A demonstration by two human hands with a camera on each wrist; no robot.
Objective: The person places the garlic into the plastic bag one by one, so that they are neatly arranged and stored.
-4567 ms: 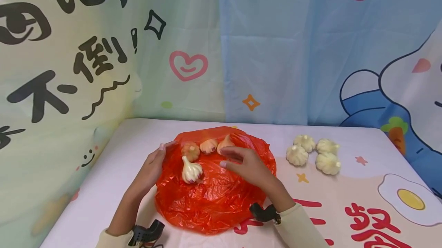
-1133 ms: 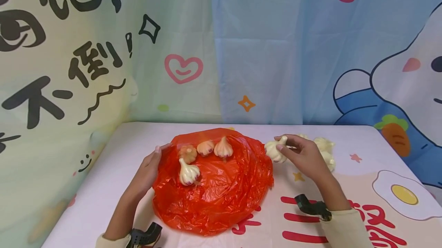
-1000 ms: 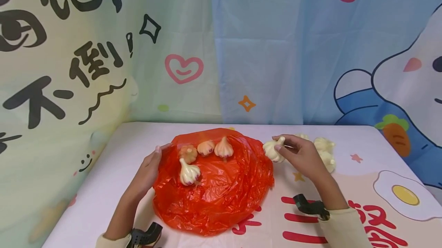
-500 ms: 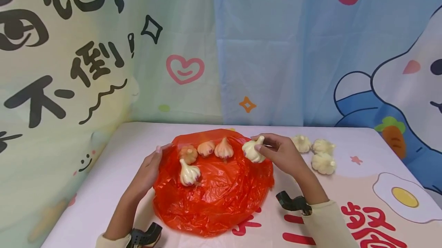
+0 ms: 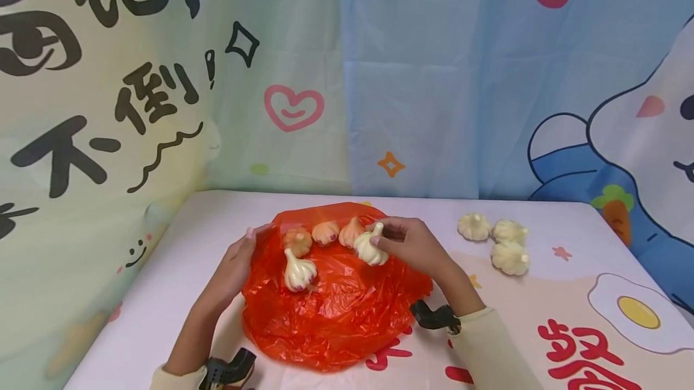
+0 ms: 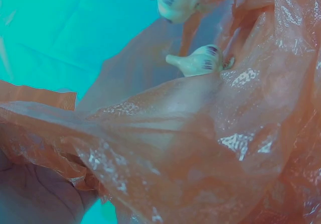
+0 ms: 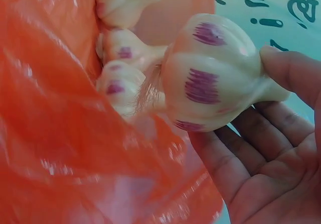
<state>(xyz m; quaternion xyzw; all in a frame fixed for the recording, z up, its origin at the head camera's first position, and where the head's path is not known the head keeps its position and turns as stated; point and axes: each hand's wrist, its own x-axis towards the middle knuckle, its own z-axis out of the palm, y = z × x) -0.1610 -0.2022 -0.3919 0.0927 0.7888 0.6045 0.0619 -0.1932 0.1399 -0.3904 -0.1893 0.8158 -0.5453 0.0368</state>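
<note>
A red plastic bag [image 5: 325, 336] lies spread in front of me with several garlic bulbs in it. Three at its far side look tinted orange; a whiter bulb [image 5: 300, 272] lies nearer on the left. My left hand [image 5: 233, 266] rests against the bag's left side, fingers extended along it; in the left wrist view the film hides most of that hand. My right hand [image 5: 414, 245] pinches a garlic bulb [image 5: 370, 248] by its stem end, over the bag's right part. In the right wrist view, this held bulb [image 7: 213, 76] shows purple marks and hairy roots.
Three more garlic bulbs [image 5: 509, 257] sit grouped on the table to the right of the bag. The white table [image 5: 228, 203] ends at a printed cloth backdrop [image 5: 412, 76]. Black wrist cameras are strapped to both wrists.
My right hand has reached over to the group on the right, taken one garlic bulb and carried it leftward over the bag. The left hand stays at the bag's left side.
</note>
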